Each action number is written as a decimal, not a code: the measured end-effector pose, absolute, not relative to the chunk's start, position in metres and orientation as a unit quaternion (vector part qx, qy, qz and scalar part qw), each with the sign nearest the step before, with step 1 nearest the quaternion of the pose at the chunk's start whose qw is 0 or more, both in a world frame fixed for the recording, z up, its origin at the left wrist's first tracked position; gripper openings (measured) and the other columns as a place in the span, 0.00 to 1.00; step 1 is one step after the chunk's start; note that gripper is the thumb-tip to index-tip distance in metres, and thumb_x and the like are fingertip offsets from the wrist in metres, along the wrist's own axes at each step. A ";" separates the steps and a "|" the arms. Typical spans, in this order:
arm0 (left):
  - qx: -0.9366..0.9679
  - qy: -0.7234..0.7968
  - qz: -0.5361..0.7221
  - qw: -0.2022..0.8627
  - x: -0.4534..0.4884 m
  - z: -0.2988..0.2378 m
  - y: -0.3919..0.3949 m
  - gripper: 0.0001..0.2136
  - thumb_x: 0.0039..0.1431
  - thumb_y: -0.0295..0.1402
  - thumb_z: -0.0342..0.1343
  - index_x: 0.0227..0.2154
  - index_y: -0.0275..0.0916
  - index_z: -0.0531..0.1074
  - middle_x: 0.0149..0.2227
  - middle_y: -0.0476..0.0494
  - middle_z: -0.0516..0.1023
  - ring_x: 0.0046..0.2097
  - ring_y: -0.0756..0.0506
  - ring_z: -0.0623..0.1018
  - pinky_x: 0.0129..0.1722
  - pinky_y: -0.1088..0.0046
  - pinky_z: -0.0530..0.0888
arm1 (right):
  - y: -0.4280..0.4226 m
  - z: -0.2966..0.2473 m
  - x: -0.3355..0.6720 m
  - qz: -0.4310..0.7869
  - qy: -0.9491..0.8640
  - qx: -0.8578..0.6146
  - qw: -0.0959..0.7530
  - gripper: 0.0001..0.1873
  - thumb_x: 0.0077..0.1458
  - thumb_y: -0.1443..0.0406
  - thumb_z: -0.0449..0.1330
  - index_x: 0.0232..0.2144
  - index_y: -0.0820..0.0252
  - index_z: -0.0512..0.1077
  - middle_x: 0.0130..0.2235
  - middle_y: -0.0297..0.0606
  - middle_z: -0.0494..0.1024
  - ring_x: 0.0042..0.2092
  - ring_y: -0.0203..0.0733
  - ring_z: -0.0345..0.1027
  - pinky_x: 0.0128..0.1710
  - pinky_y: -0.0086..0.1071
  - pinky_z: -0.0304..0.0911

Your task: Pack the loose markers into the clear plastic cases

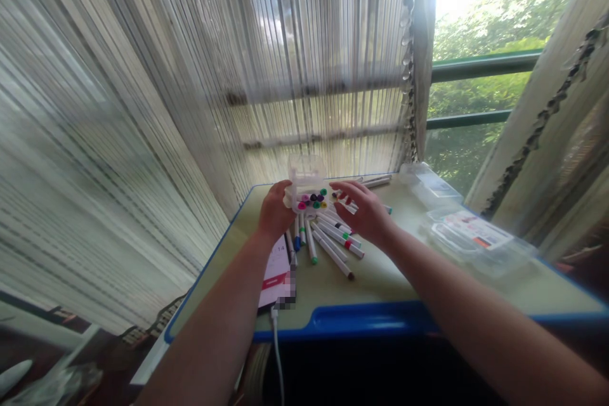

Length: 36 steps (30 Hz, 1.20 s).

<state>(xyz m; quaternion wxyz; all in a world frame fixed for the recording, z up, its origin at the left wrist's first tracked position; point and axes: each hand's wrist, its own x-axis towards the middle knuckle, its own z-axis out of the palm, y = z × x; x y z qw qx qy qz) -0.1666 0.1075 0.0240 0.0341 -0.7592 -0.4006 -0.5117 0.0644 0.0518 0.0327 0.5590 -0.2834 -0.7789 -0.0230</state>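
Note:
My left hand point(275, 210) grips the left side of a clear plastic marker box point(307, 185) that stands on the small table point(352, 320). Several markers with coloured caps point(314, 198) sit upright inside it. My right hand point(364, 210) hovers just right of the box with fingers spread, palm down over loose markers point(333, 242) lying on the tabletop in front of the box. Whether the fingertips pinch a marker is hard to make out.
A phone point(277, 274) with a white cable point(277, 355) lies near the table's left front. Clear plastic lids or cases point(469, 235) sit at the right. The table has a blue rim. Striped curtains hang behind, and a window with green rails point(480, 66) is at the back right.

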 end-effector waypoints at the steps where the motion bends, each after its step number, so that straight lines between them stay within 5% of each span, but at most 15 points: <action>1: -0.756 -0.403 -0.516 0.029 -0.165 0.025 0.106 0.20 0.44 0.29 0.62 0.43 0.40 0.68 0.42 0.40 0.74 0.44 0.40 0.77 0.46 0.57 0.76 | 0.052 0.033 0.065 -0.022 -0.781 -0.283 0.556 0.17 0.56 0.69 0.56 0.49 0.56 0.70 0.45 0.42 0.74 0.36 0.37 0.71 0.38 0.35 0.72; 8: -0.769 -0.354 -0.530 0.048 -0.155 0.037 0.092 0.16 0.43 0.26 0.62 0.37 0.41 0.67 0.38 0.41 0.74 0.40 0.41 0.77 0.39 0.61 0.77 | 0.054 0.032 0.067 -0.041 -0.759 -0.297 0.578 0.24 0.56 0.68 0.57 0.55 0.55 0.63 0.47 0.44 0.70 0.38 0.39 0.68 0.35 0.37 0.71; 17: -0.784 -0.347 -0.509 0.079 -0.155 0.042 0.087 0.18 0.42 0.28 0.62 0.38 0.42 0.65 0.35 0.42 0.74 0.38 0.40 0.76 0.38 0.60 0.76 | 0.042 0.040 0.064 -0.096 -0.790 -0.250 0.551 0.17 0.60 0.68 0.54 0.50 0.52 0.70 0.49 0.43 0.66 0.40 0.39 0.65 0.42 0.41 0.69; 22: -0.794 -0.363 -0.482 0.074 -0.151 0.045 0.083 0.15 0.44 0.28 0.61 0.36 0.42 0.66 0.36 0.43 0.74 0.38 0.42 0.76 0.38 0.62 0.76 | 0.044 0.040 0.064 -0.092 -0.783 -0.280 0.547 0.13 0.59 0.65 0.57 0.47 0.52 0.72 0.39 0.40 0.66 0.37 0.39 0.64 0.38 0.39 0.68; 28: -0.795 -0.382 -0.466 0.068 -0.149 0.046 0.081 0.16 0.45 0.28 0.61 0.38 0.43 0.66 0.38 0.42 0.75 0.40 0.40 0.77 0.41 0.59 0.77 | 0.041 0.045 0.066 -0.099 -0.791 -0.289 0.531 0.08 0.60 0.62 0.56 0.42 0.54 0.70 0.42 0.43 0.69 0.44 0.45 0.66 0.43 0.42 0.68; 32: -0.796 -0.378 -0.466 0.082 -0.150 0.043 0.085 0.18 0.44 0.27 0.61 0.40 0.41 0.66 0.40 0.41 0.75 0.41 0.40 0.77 0.42 0.60 0.77 | 0.031 0.048 0.068 -0.088 -0.743 -0.239 0.619 0.07 0.63 0.65 0.50 0.44 0.53 0.63 0.45 0.43 0.73 0.45 0.43 0.69 0.43 0.41 0.69; 36: -0.774 -0.412 -0.471 0.094 -0.156 0.037 0.093 0.16 0.45 0.29 0.62 0.38 0.38 0.66 0.38 0.40 0.74 0.40 0.41 0.77 0.41 0.60 0.77 | 0.037 0.052 0.080 -0.042 -0.603 -0.214 0.768 0.07 0.64 0.60 0.47 0.44 0.51 0.58 0.37 0.37 0.74 0.35 0.39 0.72 0.35 0.36 0.69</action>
